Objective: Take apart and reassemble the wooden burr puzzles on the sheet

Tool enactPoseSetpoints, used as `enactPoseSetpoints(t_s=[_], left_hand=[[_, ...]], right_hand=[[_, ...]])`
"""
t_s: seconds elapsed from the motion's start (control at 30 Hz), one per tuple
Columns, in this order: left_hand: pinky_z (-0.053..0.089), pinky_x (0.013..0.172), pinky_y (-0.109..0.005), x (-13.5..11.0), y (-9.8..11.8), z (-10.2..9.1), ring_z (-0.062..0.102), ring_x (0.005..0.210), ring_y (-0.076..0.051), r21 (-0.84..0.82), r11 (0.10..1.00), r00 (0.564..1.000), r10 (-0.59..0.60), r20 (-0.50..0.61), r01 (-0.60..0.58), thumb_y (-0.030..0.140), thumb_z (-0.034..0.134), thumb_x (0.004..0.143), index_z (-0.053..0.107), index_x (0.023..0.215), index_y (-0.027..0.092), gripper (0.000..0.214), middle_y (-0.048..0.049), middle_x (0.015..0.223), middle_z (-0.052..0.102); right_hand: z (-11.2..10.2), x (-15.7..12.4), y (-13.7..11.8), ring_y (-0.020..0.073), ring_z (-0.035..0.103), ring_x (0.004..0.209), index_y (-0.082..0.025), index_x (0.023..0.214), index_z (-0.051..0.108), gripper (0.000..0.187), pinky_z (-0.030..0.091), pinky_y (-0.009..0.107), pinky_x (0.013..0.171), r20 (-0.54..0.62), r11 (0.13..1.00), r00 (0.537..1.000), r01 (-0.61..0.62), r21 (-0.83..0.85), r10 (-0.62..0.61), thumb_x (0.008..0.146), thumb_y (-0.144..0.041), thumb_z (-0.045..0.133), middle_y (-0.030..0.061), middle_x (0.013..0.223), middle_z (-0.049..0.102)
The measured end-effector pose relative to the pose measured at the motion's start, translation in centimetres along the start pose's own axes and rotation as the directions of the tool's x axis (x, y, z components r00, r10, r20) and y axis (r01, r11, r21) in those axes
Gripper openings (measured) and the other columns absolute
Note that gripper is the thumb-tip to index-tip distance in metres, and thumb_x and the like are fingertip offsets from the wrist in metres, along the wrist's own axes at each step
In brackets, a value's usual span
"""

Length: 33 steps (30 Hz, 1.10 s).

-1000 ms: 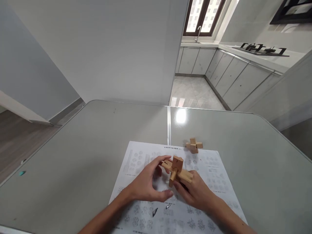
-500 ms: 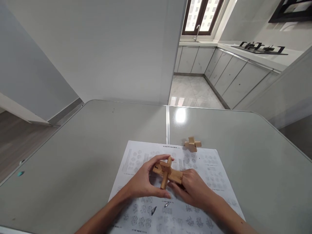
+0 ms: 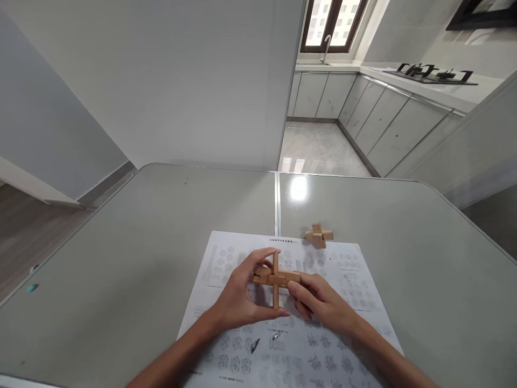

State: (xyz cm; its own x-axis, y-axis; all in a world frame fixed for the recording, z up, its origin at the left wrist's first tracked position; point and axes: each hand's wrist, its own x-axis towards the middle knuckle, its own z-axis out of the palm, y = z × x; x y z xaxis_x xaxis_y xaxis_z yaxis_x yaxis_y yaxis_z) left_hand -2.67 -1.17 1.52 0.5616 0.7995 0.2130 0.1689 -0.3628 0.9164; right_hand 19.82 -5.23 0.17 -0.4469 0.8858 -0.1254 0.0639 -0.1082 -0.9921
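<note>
A wooden interlocking puzzle (image 3: pixel 276 279) in the shape of a cross is held between both hands above the printed sheet. My left hand (image 3: pixel 246 291) grips its upright bar, index fingertip on the far end and thumb at the near end. The thumb and fingers of my right hand (image 3: pixel 317 296) pinch the right end of the crosswise bar. A dark pen-like mark shows on the bar's left end. Beyond the hands, a second wooden puzzle (image 3: pixel 319 235) of crossed blocks rests at the sheet's far edge, touched by neither hand.
Under the hands lies a white sheet (image 3: pixel 218 258) printed with rows of small diagrams. Two small dark, shiny scraps (image 3: pixel 254 345) are on it. The grey table (image 3: pixel 121 258) has a metal seam. A teal bit (image 3: pixel 32 288) sits near its left edge.
The held puzzle has turned so that its long bar now points straight away from me. My right hand has rolled, bringing its thumb on top of the crosswise bar.
</note>
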Motion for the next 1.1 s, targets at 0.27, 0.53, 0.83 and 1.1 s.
enactPoseSetpoints(t_s=[0.27,0.53,0.83,1.1], left_hand=[[0.057,0.097,-0.043,0.0,-0.3,0.3,0.061,0.110,-0.024,0.042,0.993,0.994,0.107,0.008,-0.108,0.042,0.096,0.069,0.043,0.151,0.035,0.098,-0.0089,0.143,0.056],[0.059,0.094,-0.043,0.0,-0.5,0.6,0.062,0.108,-0.025,0.066,0.990,0.990,0.131,-0.051,-0.128,0.047,0.095,0.069,0.043,0.151,0.034,0.098,-0.0102,0.140,0.058],[0.056,0.101,-0.048,0.1,-0.3,0.5,0.063,0.116,-0.029,0.121,0.970,0.974,0.221,-0.056,-0.213,0.048,0.094,0.069,0.044,0.151,0.033,0.098,-0.0111,0.138,0.061],[0.057,0.095,-0.047,0.0,-0.3,0.5,0.064,0.109,-0.027,0.111,0.966,0.961,0.247,-0.124,-0.234,0.049,0.097,0.064,0.045,0.148,0.031,0.100,-0.0122,0.136,0.060]], right_hand=[[0.3,-0.1,0.1,0.0094,0.039,0.047,-0.021,0.066,0.050,0.053,0.034,0.026,0.053,-0.052,0.997,0.998,0.033,0.064,-0.030,0.107,-0.055,0.047,-0.0052,0.049,0.047],[1.3,-0.2,0.4,0.0092,0.034,0.046,-0.020,0.076,0.054,0.047,0.032,0.026,0.052,-0.110,0.985,0.993,-0.019,0.170,0.038,0.105,-0.057,0.050,-0.0074,0.049,0.045],[1.1,-0.3,0.4,0.0092,0.034,0.045,-0.021,0.076,0.054,0.047,0.033,0.026,0.051,-0.090,0.973,0.994,-0.044,0.227,0.066,0.103,-0.058,0.053,-0.0073,0.049,0.045],[0.8,-0.4,-0.2,0.0120,0.045,0.051,-0.020,0.073,0.056,0.059,0.041,0.028,0.060,0.018,0.969,0.997,-0.075,0.237,0.073,0.108,-0.062,0.034,-0.0023,0.052,0.053]])
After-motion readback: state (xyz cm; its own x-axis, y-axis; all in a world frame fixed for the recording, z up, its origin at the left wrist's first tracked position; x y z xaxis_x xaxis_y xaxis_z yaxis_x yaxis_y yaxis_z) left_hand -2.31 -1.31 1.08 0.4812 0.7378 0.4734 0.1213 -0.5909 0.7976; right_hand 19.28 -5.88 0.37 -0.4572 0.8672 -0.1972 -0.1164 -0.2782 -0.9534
